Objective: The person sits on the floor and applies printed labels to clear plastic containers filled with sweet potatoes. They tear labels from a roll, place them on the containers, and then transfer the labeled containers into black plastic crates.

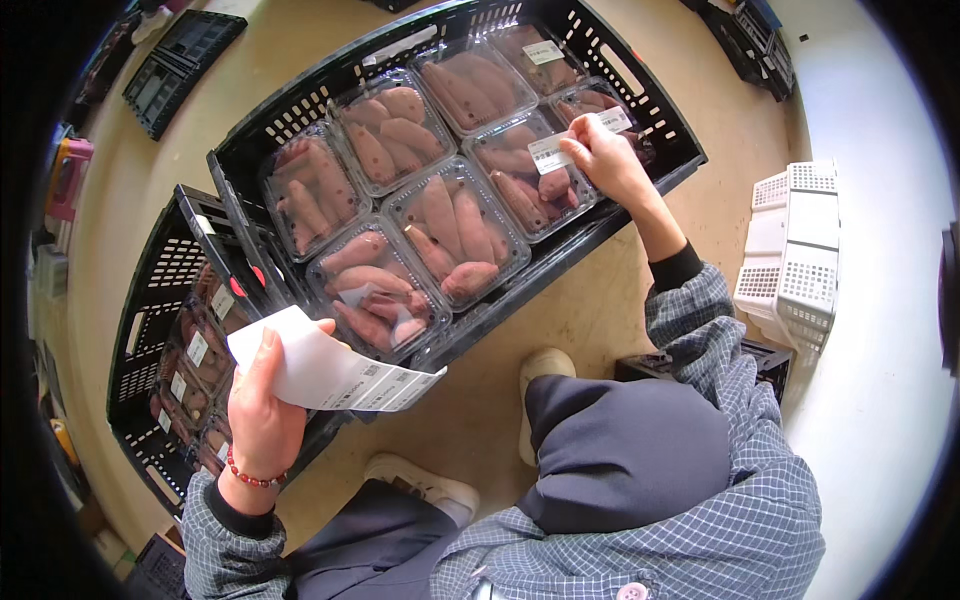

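Observation:
My left hand [266, 420] grips a curling strip of white printed labels [352, 382], its blank side partly turned up. The strip hangs over the near edge of a black plastic crate [517, 289]. My right hand [619, 169] pinches the edge of a white label [551, 154] over a clear clamshell pack of sweet potatoes [517, 199]. A second label [613, 118] shows just beyond the fingers; whether it is stuck to the pack behind is hidden. Several similar packs fill the crate, and the far-corner pack bears a label [543, 52].
Left of this crate, another black crate [161, 277] holds labelled packs. White plastic baskets [795, 247] stand at the right by the wall. A folded black crate [184, 71] lies on the floor at upper left. My shoes [424, 480] are close below the crate.

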`<state>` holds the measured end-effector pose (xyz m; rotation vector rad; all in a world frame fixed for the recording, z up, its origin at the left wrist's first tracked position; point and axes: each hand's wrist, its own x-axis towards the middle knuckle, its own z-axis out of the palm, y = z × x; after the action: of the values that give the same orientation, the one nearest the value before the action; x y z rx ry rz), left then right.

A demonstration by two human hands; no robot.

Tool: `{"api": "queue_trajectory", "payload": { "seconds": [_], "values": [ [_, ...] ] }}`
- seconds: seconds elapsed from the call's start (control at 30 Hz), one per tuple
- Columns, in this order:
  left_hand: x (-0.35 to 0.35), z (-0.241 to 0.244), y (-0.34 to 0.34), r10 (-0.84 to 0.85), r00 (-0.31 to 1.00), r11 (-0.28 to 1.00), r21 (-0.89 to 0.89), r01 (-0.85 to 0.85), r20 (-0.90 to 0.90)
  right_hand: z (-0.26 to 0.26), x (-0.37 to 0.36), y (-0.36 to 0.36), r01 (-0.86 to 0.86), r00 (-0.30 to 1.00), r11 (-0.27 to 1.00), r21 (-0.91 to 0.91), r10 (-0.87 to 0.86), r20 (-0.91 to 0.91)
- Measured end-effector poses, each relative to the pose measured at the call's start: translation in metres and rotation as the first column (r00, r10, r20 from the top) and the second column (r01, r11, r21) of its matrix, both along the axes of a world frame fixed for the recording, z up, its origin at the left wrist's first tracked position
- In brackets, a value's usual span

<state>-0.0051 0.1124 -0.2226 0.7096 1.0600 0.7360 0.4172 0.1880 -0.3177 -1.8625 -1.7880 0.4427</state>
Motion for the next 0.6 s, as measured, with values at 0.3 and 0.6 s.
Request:
{"api": "queue_trajectory", "payload": {
  "seconds": [0.3,0.6],
  "values": [
    [0.003,0.004,-0.006,0.077,0.994,0.997,0.026,-0.075,-0.074,-0.016,-0.007,0.009,-0.133,0.973,0.978,-0.162,0.160,0.164],
    [0.011,0.005,-0.008,0.065,0.995,0.998,0.028,-0.063,-0.078,-0.023,-0.010,0.011,-0.115,0.889,0.963,-0.244,0.209,0.407]
  ]
}}
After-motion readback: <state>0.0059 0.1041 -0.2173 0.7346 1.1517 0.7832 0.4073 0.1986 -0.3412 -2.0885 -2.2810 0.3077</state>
